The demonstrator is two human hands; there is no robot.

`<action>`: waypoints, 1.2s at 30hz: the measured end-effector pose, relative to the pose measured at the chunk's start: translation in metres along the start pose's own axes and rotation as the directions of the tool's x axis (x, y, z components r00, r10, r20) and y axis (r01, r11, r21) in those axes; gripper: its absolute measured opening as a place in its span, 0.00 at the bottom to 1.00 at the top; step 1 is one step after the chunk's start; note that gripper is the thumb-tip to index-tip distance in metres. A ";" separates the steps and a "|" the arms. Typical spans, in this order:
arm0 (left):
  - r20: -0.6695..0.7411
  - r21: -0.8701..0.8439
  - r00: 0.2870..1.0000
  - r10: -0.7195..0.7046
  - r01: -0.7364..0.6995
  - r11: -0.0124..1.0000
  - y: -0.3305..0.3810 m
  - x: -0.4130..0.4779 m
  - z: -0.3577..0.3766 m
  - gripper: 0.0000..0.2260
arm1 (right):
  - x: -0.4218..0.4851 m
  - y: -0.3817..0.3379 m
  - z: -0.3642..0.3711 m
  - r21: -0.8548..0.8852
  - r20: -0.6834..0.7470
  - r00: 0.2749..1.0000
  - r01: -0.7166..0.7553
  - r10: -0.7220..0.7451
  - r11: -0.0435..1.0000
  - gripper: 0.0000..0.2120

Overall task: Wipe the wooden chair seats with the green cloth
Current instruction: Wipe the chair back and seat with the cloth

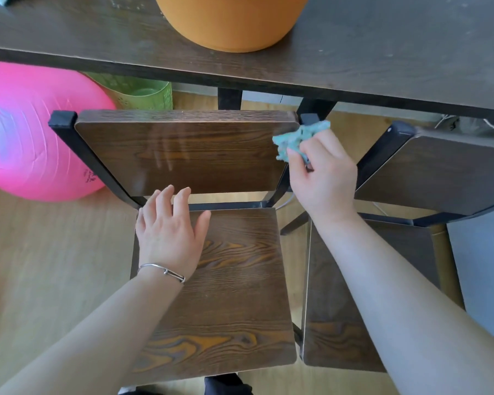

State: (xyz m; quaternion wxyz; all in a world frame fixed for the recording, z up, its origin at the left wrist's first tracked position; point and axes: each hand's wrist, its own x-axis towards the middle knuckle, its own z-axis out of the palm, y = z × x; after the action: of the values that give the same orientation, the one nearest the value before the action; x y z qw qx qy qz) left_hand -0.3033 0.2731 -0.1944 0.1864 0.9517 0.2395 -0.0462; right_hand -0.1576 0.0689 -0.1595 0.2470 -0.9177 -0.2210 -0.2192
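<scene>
Two wooden chairs with black metal frames stand side by side below me. The near chair's seat (234,295) is brown with strong grain; its backrest (183,152) rises toward the table. My left hand (169,232) rests flat, fingers spread, on the back left corner of that seat. My right hand (322,172) is raised by the backrest's right edge and grips a crumpled green cloth (294,138), which touches the backrest's upper right corner. The second chair's seat (342,309) lies under my right forearm, partly hidden by it.
A dark wooden table (382,67) runs across the top, carrying an orange pot (231,21). A pink ball (32,132) and a green basket (143,91) sit under the table at left. The floor (54,252) is light wood. The second chair's backrest (439,172) stands at right.
</scene>
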 end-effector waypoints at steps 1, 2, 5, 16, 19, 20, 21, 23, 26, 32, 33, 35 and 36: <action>0.005 0.005 1.000 -0.004 0.004 1.000 -0.003 0.001 0.002 0.26 | -0.010 0.005 0.007 -0.006 0.037 0.998 -0.041 0.042 0.999 0.16; 0.006 0.008 1.000 -0.004 0.004 1.000 -0.005 0.001 0.005 0.26 | -0.020 0.010 0.015 -0.007 0.067 0.995 -0.080 0.081 0.997 0.15; 0.015 0.018 1.000 0.000 0.000 1.000 -0.010 0.004 0.014 0.25 | -0.046 0.022 0.043 -0.020 0.149 0.975 -0.164 0.165 0.986 0.13; 0.080 0.034 0.997 -0.021 0.019 0.999 -0.036 0.006 0.052 0.25 | -0.115 0.047 0.134 -0.238 0.445 0.737 -0.450 0.509 0.861 0.14; 0.091 0.034 0.995 -0.040 0.037 0.999 -0.046 0.005 0.056 0.25 | -0.119 0.046 0.148 -0.254 0.472 0.689 -0.490 0.550 0.834 0.14; 0.094 0.038 0.995 -0.042 0.038 0.999 -0.049 0.005 0.057 0.25 | -0.119 0.045 0.151 -0.265 0.475 0.677 -0.499 0.562 0.825 0.14; 0.095 0.041 0.995 -0.042 0.038 0.998 -0.051 0.005 0.057 0.25 | -0.119 0.044 0.153 -0.283 0.480 0.662 -0.505 0.576 0.816 0.14; 0.095 0.040 0.994 -0.044 0.041 0.998 -0.055 0.005 0.056 0.26 | -0.117 0.044 0.155 -0.340 0.522 0.606 -0.498 0.600 0.798 0.13; 0.112 0.043 0.993 -0.030 0.026 0.999 -0.060 0.001 0.054 0.25 | -0.116 0.048 0.149 -0.398 0.621 0.447 -0.528 0.644 0.750 0.09; 0.146 0.052 0.988 0.047 -0.055 0.997 -0.068 -0.019 0.046 0.25 | -0.180 0.035 0.109 -0.448 0.697 0.335 -0.487 0.634 0.750 0.10; 0.151 0.054 0.987 0.063 -0.072 0.996 -0.070 -0.024 0.045 0.25 | -0.196 0.032 0.101 -0.453 0.697 0.332 -0.483 0.635 0.749 0.10; 0.167 0.057 0.982 0.093 -0.104 0.993 -0.075 -0.035 0.045 0.24 | -0.226 0.023 0.087 -0.469 0.689 0.330 -0.476 0.645 0.744 0.10; 0.180 0.057 0.978 0.108 -0.120 0.991 -0.077 -0.041 0.046 0.24 | -0.240 0.017 0.081 -0.479 0.680 0.332 -0.474 0.654 0.739 0.10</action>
State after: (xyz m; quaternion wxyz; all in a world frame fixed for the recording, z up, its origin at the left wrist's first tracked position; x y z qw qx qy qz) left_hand -0.3756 0.3010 -0.2558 0.1770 0.9618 0.1656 -0.1275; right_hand -0.3188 0.0283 -0.3517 0.0850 -0.9456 0.0478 0.3105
